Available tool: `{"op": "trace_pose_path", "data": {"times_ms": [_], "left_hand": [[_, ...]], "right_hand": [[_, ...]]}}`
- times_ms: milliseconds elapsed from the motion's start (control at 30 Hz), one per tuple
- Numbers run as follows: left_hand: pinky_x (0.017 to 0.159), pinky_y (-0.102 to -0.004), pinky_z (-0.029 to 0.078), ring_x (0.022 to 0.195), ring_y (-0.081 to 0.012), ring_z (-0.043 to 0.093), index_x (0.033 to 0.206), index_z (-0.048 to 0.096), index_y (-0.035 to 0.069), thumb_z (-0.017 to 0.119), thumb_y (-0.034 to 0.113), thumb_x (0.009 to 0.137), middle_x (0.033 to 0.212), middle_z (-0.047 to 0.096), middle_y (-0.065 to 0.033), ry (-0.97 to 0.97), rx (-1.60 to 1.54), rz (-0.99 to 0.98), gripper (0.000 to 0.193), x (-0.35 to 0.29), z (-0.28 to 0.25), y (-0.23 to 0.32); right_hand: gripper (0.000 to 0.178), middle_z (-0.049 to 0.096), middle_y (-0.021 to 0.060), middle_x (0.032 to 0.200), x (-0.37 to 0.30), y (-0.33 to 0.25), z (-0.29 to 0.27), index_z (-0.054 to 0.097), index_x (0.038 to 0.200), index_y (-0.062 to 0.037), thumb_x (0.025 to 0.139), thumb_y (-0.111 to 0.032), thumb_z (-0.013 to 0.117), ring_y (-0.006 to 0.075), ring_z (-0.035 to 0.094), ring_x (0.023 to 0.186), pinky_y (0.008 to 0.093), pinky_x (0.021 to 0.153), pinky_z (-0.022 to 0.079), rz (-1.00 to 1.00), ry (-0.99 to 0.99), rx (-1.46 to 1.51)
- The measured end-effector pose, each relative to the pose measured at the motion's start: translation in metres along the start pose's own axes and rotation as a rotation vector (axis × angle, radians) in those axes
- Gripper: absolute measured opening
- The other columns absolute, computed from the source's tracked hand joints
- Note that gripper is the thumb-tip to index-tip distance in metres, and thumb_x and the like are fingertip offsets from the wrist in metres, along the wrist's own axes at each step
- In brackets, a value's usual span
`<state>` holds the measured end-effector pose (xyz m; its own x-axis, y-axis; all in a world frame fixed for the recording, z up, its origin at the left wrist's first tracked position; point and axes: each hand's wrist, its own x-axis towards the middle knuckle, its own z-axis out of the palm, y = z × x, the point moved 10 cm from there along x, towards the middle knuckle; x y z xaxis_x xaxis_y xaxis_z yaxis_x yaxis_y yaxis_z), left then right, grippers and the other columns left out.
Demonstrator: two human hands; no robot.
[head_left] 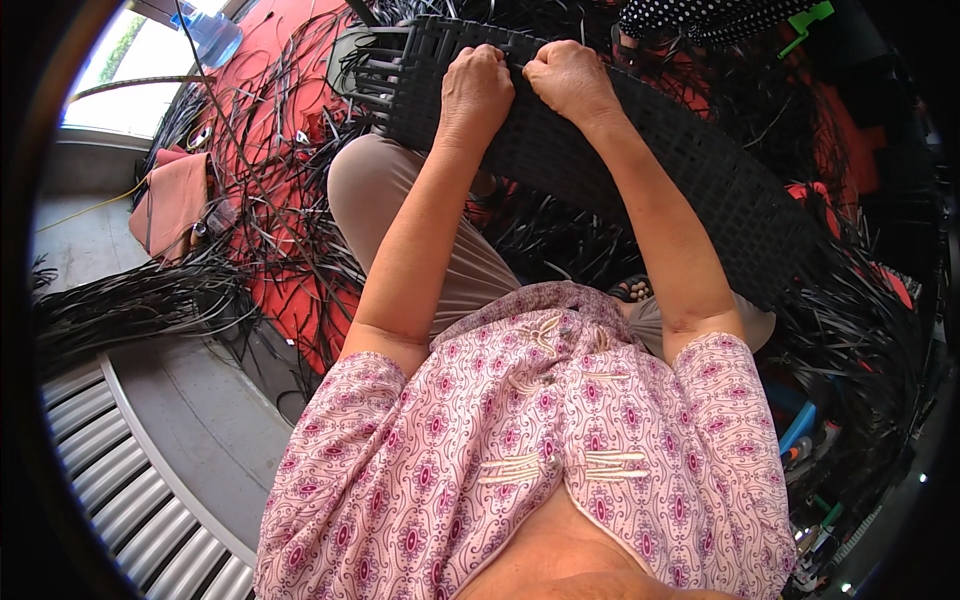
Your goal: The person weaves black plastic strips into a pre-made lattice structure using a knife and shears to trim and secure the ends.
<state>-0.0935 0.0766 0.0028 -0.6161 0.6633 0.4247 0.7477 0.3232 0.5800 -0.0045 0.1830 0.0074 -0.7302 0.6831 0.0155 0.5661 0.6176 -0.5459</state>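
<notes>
A long black panel woven from flat plastic strips (690, 165) lies slanting across my lap, from upper left down to the right. My left hand (479, 92) is closed in a fist over the panel near its far edge. Close beside it on the right, my right hand (570, 80) is also closed, knuckles up, by the same edge. The curled fingers and the dark weave hide what either hand grips. At the panel's left end, several loose strip ends (376, 78) stick out past the weave.
Loose black strips (150, 305) lie in tangled heaps all around, over a red floor covering (285, 285). A clear blue water jug (215, 38) stands at the upper left, above an orange-pink cloth (172, 205). A slatted metal rack (150, 490) is at lower left. Dotted dark fabric (710, 18) shows at the top.
</notes>
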Motion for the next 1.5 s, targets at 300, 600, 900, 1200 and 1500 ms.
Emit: {"op": "trace_pose_path", "data": {"times_ms": [300, 600, 900, 1200, 1500], "left_hand": [[0.076, -0.0341, 0.057, 0.078, -0.0216, 0.074, 0.103, 0.072, -0.001, 0.068, 0.016, 0.087, 0.089, 0.074, -0.0134, -0.109, -0.229, -0.108, 0.024, 0.008, 0.009, -0.028], [0.068, -0.0265, 0.057, 0.075, -0.0145, 0.073, 0.100, 0.071, -0.001, 0.068, 0.013, 0.090, 0.085, 0.074, -0.0091, -0.208, -0.218, -0.201, 0.017, 0.013, -0.003, -0.029], [0.067, -0.0269, 0.058, 0.078, -0.0151, 0.074, 0.101, 0.069, -0.002, 0.068, 0.006, 0.088, 0.086, 0.073, -0.0082, -0.221, -0.723, -0.348, 0.015, 0.007, 0.004, -0.050], [0.080, -0.0384, 0.057, 0.087, -0.0294, 0.072, 0.110, 0.072, 0.009, 0.063, 0.016, 0.087, 0.097, 0.073, -0.0141, -0.108, 0.019, 0.086, 0.025, 0.019, -0.009, -0.016], [0.092, -0.0431, 0.054, 0.102, -0.0317, 0.069, 0.109, 0.075, 0.011, 0.071, 0.022, 0.084, 0.104, 0.073, -0.0153, -0.193, -0.066, -0.054, 0.027, 0.020, 0.001, -0.025]], "right_hand": [[0.026, 0.072, 0.0244, 0.101, -0.001, -0.020, -0.001, 0.075, 0.098, -0.0037, 0.083, -0.021, 0.065, 0.0392, 0.070, 0.101, 0.0458, 0.090, 0.056, -0.037, 0.027, -0.135], [0.021, 0.073, 0.0206, 0.091, -0.004, -0.038, 0.000, 0.075, 0.092, -0.0049, 0.085, -0.023, 0.065, 0.0372, 0.073, 0.090, 0.0457, 0.081, 0.058, -0.159, 0.153, -0.277], [0.022, 0.073, 0.0199, 0.085, -0.010, -0.036, 0.000, 0.074, 0.087, -0.0044, 0.087, -0.025, 0.067, 0.0372, 0.072, 0.086, 0.0457, 0.078, 0.058, -0.194, 0.229, -0.190], [0.021, 0.073, 0.0185, 0.087, -0.003, -0.027, 0.003, 0.074, 0.088, -0.0060, 0.088, -0.024, 0.065, 0.0381, 0.072, 0.088, 0.0466, 0.080, 0.057, -0.195, 0.212, -0.144], [0.019, 0.073, 0.0182, 0.087, -0.002, -0.029, 0.003, 0.074, 0.087, -0.0065, 0.087, -0.023, 0.065, 0.0367, 0.073, 0.087, 0.0453, 0.079, 0.058, -0.178, 0.225, -0.185]]}}
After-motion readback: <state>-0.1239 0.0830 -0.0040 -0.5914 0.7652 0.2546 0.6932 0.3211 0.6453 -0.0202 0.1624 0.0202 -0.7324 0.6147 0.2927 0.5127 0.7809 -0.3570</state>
